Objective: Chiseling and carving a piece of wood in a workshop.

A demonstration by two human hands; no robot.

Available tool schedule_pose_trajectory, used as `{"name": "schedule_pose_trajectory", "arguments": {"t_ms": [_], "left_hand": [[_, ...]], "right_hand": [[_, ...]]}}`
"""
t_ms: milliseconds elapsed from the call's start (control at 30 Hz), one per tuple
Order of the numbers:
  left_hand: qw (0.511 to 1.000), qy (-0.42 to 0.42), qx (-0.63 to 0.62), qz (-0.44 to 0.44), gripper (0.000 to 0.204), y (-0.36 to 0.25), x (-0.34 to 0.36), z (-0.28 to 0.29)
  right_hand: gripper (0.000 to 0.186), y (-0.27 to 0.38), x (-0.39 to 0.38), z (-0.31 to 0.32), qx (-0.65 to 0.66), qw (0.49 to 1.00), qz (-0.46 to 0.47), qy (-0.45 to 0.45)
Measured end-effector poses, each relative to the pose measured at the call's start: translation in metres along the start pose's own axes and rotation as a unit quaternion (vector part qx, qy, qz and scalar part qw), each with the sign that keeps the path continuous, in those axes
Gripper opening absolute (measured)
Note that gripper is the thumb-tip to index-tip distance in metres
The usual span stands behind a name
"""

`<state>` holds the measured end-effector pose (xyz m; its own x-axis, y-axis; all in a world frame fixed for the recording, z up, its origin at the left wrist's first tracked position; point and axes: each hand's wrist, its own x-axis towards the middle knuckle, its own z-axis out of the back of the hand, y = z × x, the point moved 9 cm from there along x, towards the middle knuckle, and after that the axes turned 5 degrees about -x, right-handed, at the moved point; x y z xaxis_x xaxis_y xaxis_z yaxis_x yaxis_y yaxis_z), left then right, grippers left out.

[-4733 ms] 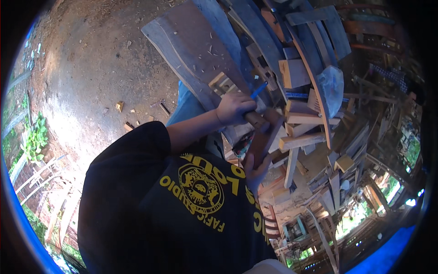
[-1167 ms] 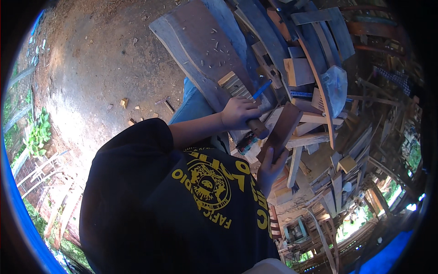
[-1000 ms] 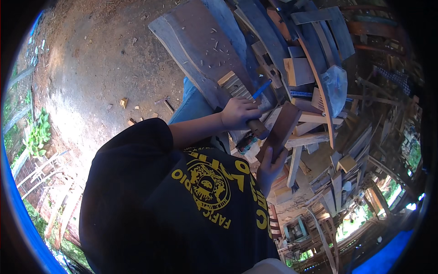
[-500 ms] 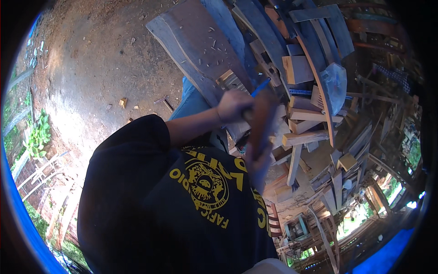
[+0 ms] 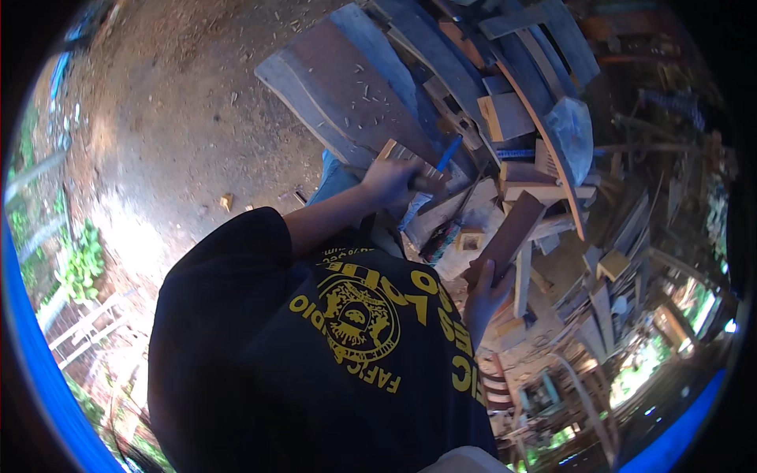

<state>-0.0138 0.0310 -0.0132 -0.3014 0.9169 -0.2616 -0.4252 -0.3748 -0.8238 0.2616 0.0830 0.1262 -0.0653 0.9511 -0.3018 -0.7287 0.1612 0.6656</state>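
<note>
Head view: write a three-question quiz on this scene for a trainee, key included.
1. True or false: the right hand holds a dark brown wooden block.
2. Which colour is the print on the black T-shirt? A: red. B: yellow. C: white.
3. Short answer: are the left hand and the block touching or apart?

Key: 1 true; 2 B; 3 apart.

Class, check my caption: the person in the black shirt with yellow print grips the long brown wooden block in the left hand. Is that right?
Not quite: the head view shows the long brown wooden block gripped in the right hand, not the left hand. The black shirt with yellow print is as stated.
</note>
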Motion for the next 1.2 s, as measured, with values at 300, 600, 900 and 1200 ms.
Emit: {"name": "schedule_pose_trajectory", "arguments": {"t_ms": [300, 600, 900, 1200], "left_hand": [[0.969, 0.200, 0.143, -0.023, 0.076, 0.067, 0.049, -0.003], [0.939, 0.293, 0.177, -0.028, 0.085, 0.070, 0.077, -0.016], [0.921, 0.295, 0.211, -0.144, 0.087, 0.054, 0.080, -0.008], [0.916, 0.320, 0.195, -0.144, 0.074, 0.061, 0.087, -0.016]], "right_hand": [[0.028, 0.015, -0.037, -0.024, 0.006, 0.999, -0.036, 0.024], [0.024, 0.003, -0.082, -0.014, 0.014, 0.991, -0.120, -0.049], [0.027, -0.016, -0.140, -0.052, 0.025, 0.964, -0.238, -0.114], [0.033, -0.035, -0.160, -0.099, 0.072, 0.949, -0.296, -0.080]]}}
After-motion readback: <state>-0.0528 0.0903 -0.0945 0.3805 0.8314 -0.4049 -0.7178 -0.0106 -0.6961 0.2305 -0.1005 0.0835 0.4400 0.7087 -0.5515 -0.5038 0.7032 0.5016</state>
